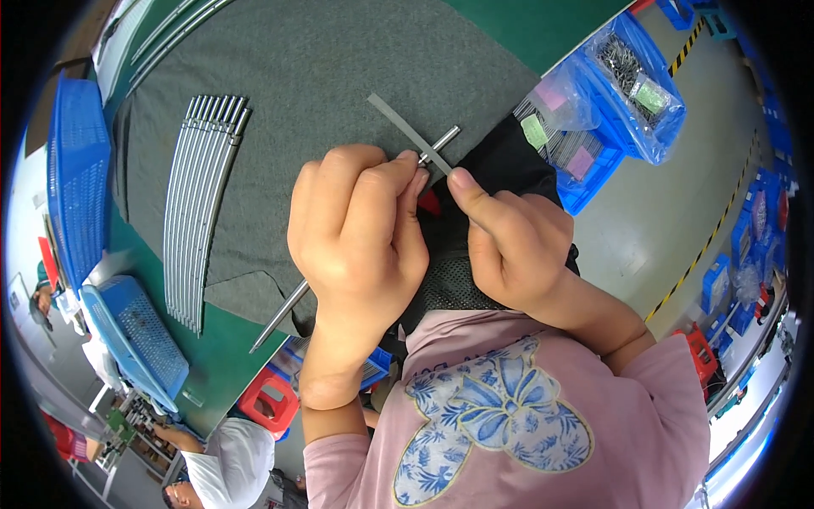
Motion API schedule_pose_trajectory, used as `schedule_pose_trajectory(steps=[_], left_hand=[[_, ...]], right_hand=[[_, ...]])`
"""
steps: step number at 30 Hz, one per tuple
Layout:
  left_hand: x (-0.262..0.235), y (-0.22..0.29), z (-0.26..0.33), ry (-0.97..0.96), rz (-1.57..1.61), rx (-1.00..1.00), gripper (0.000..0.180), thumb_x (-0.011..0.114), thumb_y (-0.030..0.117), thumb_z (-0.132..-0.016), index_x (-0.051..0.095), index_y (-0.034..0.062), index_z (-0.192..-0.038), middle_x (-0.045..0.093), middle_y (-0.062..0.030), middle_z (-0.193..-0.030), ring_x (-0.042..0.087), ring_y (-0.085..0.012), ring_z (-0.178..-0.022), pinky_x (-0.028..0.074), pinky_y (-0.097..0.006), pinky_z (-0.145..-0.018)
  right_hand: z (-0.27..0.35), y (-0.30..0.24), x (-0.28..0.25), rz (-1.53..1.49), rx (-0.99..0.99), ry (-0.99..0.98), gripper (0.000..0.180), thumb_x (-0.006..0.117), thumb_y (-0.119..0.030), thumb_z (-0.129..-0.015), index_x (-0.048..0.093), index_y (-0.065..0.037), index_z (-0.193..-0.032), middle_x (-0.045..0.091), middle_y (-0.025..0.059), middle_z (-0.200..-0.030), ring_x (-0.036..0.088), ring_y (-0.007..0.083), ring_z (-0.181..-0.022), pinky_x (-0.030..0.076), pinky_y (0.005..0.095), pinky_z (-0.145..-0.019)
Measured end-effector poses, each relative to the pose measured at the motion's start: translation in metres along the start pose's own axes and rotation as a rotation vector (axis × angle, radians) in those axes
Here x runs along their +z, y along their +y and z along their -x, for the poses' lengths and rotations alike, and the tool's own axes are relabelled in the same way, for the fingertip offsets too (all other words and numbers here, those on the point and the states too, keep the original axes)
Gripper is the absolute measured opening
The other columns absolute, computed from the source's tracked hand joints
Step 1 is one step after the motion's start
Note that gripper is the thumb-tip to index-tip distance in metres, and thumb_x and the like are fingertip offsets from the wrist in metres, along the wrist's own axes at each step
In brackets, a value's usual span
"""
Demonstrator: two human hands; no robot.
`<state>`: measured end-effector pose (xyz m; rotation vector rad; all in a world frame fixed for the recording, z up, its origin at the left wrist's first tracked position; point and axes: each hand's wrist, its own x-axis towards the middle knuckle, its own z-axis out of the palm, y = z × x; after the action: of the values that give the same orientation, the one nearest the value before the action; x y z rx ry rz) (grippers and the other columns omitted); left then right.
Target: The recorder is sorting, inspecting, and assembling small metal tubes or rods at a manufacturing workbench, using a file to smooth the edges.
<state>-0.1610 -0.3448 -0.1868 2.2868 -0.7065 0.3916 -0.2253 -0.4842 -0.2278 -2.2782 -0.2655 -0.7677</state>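
Note:
A thin metal rod [288, 310] slants through my left hand [360, 216], whose fingers are closed round it near its upper end. The rod's middle is hidden by that hand. My right hand [521, 242] pinches a flat grey metal strip, like a file [397, 123], between thumb and fingers. The strip lies crosswise over the rod near the rod's upper tip, seemingly touching it. To the left, several similar silver rods [199, 212] lie side by side in a neat row on a dark grey cloth [322, 76].
The cloth covers a green tabletop [509, 25]. Blue bins hold small metal parts [623, 64] and thin rods [564, 148] at the right. Blue baskets [80, 170] line the left edge. A red stool [270, 403] and a person in white [229, 462] are at lower left.

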Motion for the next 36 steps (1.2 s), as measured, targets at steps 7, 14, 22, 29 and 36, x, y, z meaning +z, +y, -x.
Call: schedule_pose_trajectory(steps=[7,14,22,29,36], left_hand=[[0.002,-0.002,-0.001,0.044,0.012,0.094,0.018,0.069,-0.004,-0.064,0.061,0.002,-0.078,0.055,-0.007,-0.074,0.049,-0.0231,-0.06,0.039,-0.032,-0.052],[0.001,-0.003,-0.001,0.042,0.007,0.091,0.018,0.069,-0.004,-0.063,0.061,0.0014,-0.078,0.055,-0.007,-0.075,0.05,-0.0232,-0.06,0.04,-0.032,-0.052],[0.0,-0.003,0.0,0.038,0.01,0.096,0.019,0.069,-0.004,-0.062,0.062,0.0011,-0.079,0.055,-0.007,-0.076,0.05,-0.0229,-0.061,0.041,-0.032,-0.052],[0.0,-0.002,0.0,0.035,-0.011,0.119,0.019,0.069,-0.004,-0.061,0.063,0.0007,-0.079,0.055,-0.0073,-0.076,0.05,-0.0229,-0.06,0.04,-0.032,-0.051],[-0.001,-0.002,-0.002,0.018,-0.033,0.127,0.019,0.069,-0.004,-0.062,0.063,0.0008,-0.079,0.056,-0.0072,-0.076,0.05,-0.0226,-0.06,0.041,-0.031,-0.052]], right_hand=[[-0.002,-0.002,-0.003,0.048,-0.055,-0.022,0.036,0.055,0.009,-0.073,0.063,0.005,-0.107,0.055,0.0066,-0.059,0.044,0.0178,-0.04,0.034,0.0293,-0.039],[-0.006,0.002,-0.002,0.002,-0.07,-0.035,0.038,0.055,0.01,-0.071,0.062,0.006,-0.108,0.059,0.0073,-0.062,0.046,0.017,-0.041,0.035,0.0292,-0.04],[-0.011,0.001,-0.008,-0.017,-0.082,-0.051,0.039,0.054,0.012,-0.069,0.063,0.006,-0.106,0.06,0.0078,-0.063,0.045,0.0168,-0.04,0.033,0.0296,-0.039],[-0.013,0.005,0.0,-0.021,-0.118,0.006,0.039,0.053,0.012,-0.068,0.065,0.006,-0.104,0.056,0.0055,-0.06,0.045,0.0173,-0.04,0.034,0.0301,-0.04],[-0.013,0.007,0.004,-0.012,-0.12,0.028,0.043,0.055,0.01,-0.068,0.062,0.005,-0.11,0.054,0.005,-0.059,0.045,0.0174,-0.041,0.034,0.0298,-0.04]])
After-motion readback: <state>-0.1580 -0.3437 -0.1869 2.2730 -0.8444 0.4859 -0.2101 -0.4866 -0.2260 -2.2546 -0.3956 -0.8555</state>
